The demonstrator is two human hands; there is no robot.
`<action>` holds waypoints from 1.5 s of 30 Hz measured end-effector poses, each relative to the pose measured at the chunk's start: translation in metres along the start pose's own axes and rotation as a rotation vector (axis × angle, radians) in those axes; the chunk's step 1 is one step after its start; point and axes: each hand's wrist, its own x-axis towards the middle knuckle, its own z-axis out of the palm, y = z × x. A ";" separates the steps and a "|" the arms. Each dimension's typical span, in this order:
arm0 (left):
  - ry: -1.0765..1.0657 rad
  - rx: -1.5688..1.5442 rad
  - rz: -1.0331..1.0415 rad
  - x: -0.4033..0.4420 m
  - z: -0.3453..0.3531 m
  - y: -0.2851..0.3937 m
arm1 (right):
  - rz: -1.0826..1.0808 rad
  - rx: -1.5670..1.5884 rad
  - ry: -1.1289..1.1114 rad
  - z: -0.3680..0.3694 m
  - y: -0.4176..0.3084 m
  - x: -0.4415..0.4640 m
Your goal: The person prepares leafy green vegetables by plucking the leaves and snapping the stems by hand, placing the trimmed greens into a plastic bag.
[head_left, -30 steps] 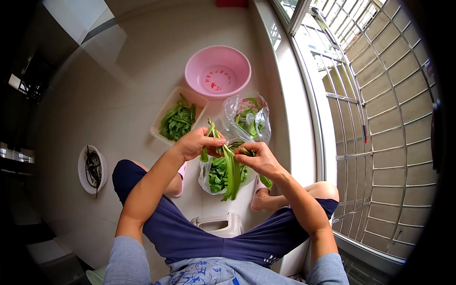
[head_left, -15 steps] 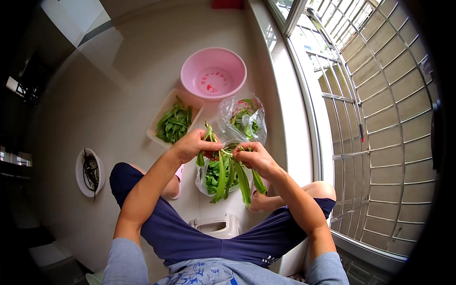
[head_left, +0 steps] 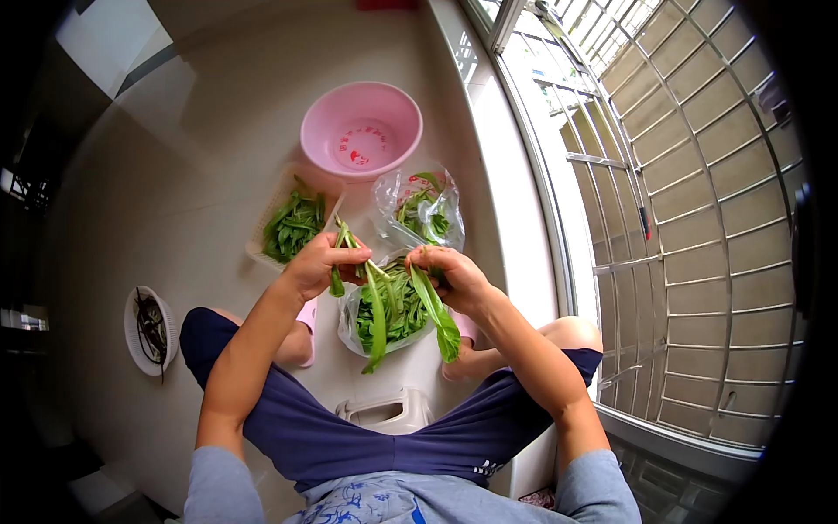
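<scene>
My left hand (head_left: 325,265) is closed around a stalk of leafy greens (head_left: 376,319), whose stem end sticks up past my fingers and whose long leaf hangs down. A short gap to the right, my right hand (head_left: 449,275) pinches a loose green leaf (head_left: 438,316) that droops below it. Under both hands sits an open plastic bag of leafy greens (head_left: 393,301) on the floor, between my feet. Just beyond it stands a second clear plastic bag (head_left: 443,210) with more greens inside. A pale basket (head_left: 262,229) holding picked leaves (head_left: 295,225) lies to the left.
A pink basin (head_left: 410,144) stands on the floor at the back. At far left is a white basket (head_left: 138,354) with dark, stringy bits. A grey plastic stool (head_left: 419,410) is beneath me. The window ledge (head_left: 532,183) and barred window run along the right.
My hands have moved apart, and a leaf has come away in my right hand. Fewer leaves hang from the stalk in my left. The whole view has shifted slightly.
</scene>
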 end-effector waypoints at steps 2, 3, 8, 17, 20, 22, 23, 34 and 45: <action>-0.008 0.013 -0.011 -0.001 0.001 0.001 | -0.020 -0.027 -0.035 0.003 -0.005 -0.003; -0.052 0.057 -0.026 0.000 0.000 0.000 | -0.018 -0.007 -0.019 0.005 -0.008 -0.005; -0.207 0.271 -0.047 0.001 0.009 -0.013 | -0.113 -0.110 0.078 0.004 -0.017 -0.006; -0.366 -0.027 -0.247 -0.003 0.030 -0.048 | -0.323 -0.216 0.238 -0.007 -0.028 -0.004; -0.438 -0.078 -0.244 -0.004 0.037 -0.046 | -0.424 -0.233 0.272 -0.004 -0.029 -0.003; -0.477 -0.072 -0.236 -0.005 0.040 -0.040 | -0.458 -0.219 0.254 -0.003 -0.029 -0.003; -0.437 -0.100 -0.233 -0.004 0.040 -0.042 | -0.489 -0.204 0.241 -0.002 -0.029 -0.004; -0.269 -0.164 -0.223 0.004 0.036 -0.046 | -0.585 -0.226 0.202 0.007 -0.029 -0.006; -0.169 -0.023 -0.272 0.014 0.028 -0.053 | -0.745 -0.564 0.009 0.025 -0.014 -0.015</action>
